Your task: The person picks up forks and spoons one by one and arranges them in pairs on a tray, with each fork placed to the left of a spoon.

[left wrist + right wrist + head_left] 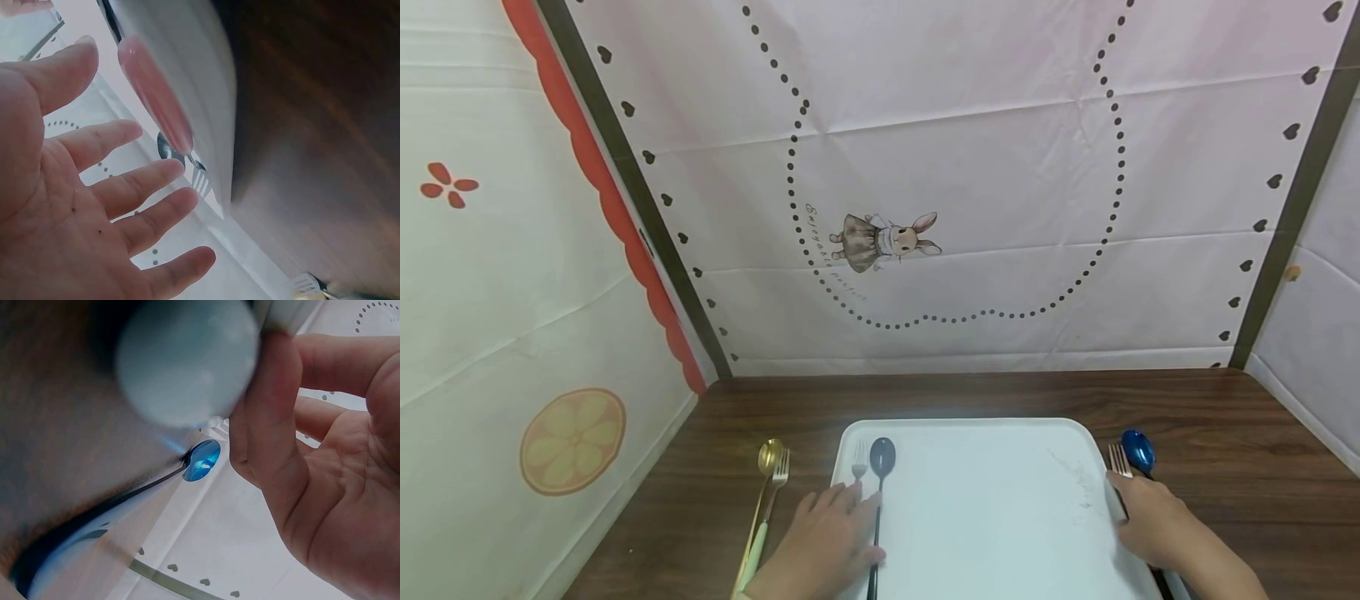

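Observation:
My left hand [831, 542] is over the left side of a white tray [985, 508], fingers spread. Near it on the tray are a dark spoon [882, 457] and a fork [859, 458]; the left wrist view shows a pink handle [153, 94]. My right hand [1157, 525] is at the tray's right edge, thumb and bent fingers [275, 381] meeting at its rim. Partly hidden by this hand are a fork [1118, 460] and a blue spoon [1138, 452] with a black handle. A pale blue rounded handle end [187, 362] looms close in the right wrist view.
Left of the tray, a gold spoon [769, 457] and a fork with a green handle [752, 554] lie on the brown wooden table [662, 500]. White printed cloth [970, 183] hangs behind and at both sides, close to the table's back edge.

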Tool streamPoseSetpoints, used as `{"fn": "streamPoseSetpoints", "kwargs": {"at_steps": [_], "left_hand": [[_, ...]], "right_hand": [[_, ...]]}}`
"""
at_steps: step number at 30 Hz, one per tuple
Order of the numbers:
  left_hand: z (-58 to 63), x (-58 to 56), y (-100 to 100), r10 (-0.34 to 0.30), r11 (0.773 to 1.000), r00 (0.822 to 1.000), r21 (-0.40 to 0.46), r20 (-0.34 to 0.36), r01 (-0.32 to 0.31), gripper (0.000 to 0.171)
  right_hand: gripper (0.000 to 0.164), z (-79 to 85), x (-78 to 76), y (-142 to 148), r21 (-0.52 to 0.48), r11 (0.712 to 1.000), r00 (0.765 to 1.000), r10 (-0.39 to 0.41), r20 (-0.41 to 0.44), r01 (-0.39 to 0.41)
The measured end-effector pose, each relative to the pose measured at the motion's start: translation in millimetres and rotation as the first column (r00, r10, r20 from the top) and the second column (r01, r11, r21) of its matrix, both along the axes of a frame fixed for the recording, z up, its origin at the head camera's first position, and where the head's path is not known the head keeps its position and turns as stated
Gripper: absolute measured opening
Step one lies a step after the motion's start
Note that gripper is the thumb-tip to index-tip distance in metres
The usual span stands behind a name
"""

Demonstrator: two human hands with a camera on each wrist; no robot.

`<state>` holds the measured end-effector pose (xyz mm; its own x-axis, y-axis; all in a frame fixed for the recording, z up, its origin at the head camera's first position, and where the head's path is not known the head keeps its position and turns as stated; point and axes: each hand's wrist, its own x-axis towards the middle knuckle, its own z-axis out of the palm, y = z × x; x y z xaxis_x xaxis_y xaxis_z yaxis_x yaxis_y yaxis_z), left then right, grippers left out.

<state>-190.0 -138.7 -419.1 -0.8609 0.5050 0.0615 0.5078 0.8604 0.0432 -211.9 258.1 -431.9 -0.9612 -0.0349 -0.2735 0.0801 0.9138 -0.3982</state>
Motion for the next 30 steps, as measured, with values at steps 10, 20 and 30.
{"fn": "streamPoseSetpoints", "kwargs": {"at_steps": [10,20,30], "left_hand": [[-2.9,1.3,-15.3,-0.012,0.995,0.987,0.091,-0.161,0.027,0.045],[0.0,1.1,-23.0,0.122,0.983,0.973,0.156,-0.195,-0.092,0.038],[-6.0,-2.3,-30.5,0.209,0.969,0.957,0.172,-0.201,-0.175,0.041]], "right_hand": [[0.056,3.0,3.0,-1.2,-0.011,1.0,1.0,0.015,-0.008,-0.015],[0.055,1.7,2.4,-0.3,0.009,0.999,0.999,0.033,-0.027,-0.032],[0.055,3.0,5.8,-1.9,-0.02,0.999,0.995,0.036,-0.091,-0.038]]}}
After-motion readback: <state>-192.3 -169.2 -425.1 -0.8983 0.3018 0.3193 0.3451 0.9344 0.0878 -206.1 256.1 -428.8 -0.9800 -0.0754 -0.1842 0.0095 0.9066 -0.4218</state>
